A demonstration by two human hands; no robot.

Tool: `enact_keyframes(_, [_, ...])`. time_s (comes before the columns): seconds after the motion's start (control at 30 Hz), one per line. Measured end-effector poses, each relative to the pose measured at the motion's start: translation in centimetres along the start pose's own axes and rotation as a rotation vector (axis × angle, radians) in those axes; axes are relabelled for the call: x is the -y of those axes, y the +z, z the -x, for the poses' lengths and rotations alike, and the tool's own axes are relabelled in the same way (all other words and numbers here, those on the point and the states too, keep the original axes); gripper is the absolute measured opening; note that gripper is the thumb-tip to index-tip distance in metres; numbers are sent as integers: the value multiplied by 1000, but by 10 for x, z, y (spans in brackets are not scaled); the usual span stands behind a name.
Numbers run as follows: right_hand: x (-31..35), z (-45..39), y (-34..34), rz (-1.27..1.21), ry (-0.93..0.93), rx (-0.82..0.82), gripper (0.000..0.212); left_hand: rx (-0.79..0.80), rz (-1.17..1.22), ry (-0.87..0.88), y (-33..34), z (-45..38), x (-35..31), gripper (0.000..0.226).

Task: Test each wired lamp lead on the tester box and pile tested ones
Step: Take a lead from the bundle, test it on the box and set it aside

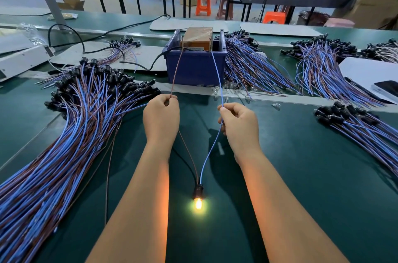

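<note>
Both your forearms reach forward, side by side. Your left hand (161, 116) pinches with curled fingers; your right hand (239, 121) does too, just apart.

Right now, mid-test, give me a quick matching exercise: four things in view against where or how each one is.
Things:
1. brown wire
2. blue wire
3. lamp bulb
4. tester box

States or places:
A. glowing orange between the forearms
B. sitting inside the dark blue bin
C. pinched by the left hand
D. pinched by the right hand

Pairs: 1-C, 2-D, 3-A, 4-B
</note>
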State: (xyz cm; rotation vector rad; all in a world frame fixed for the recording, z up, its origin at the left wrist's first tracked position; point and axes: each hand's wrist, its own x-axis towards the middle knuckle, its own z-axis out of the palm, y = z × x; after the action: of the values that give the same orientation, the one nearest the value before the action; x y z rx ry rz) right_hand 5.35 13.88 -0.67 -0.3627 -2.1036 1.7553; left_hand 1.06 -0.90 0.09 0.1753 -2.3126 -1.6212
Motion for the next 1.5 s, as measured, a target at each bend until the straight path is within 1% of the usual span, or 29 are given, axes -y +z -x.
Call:
enact_keyframes(0.33, [0, 1, 0, 10, -20, 1, 19, -16, -79, 16, -2, 2, -4, 20])
enact_keyframes(0.7, [4, 4, 0, 25, -19, 7, 17, -14, -39, -2, -2, 2, -2, 18])
enact_keyframes(1.1, [3, 3, 1, 12, -26, 16, 16, -18, -39, -1, -1, -2, 2, 21])
enact_keyframes(1.27, [3, 3, 1, -12, -74, 10, 17, -21, -9, -20, 2, -5, 6, 24])
enact_keyframes(1.3, [4, 4, 1, -42, -107, -1, 17, -2, 34, -38, 3, -5, 5, 22])
enact_keyframes(1.37, [7, 5, 2, -115, -177, -12, 20, 104, 239, -110, 5, -5, 0, 23])
enact_keyframes(1.43, [11, 8, 4, -143, -224, 25, 24, 290, 469, -170, 7, -2, -8, 27])
enact_keyframes(1.5, [11, 10, 7, -108, -257, 77, 26, 491, 637, -181, 10, 4, -13, 29])
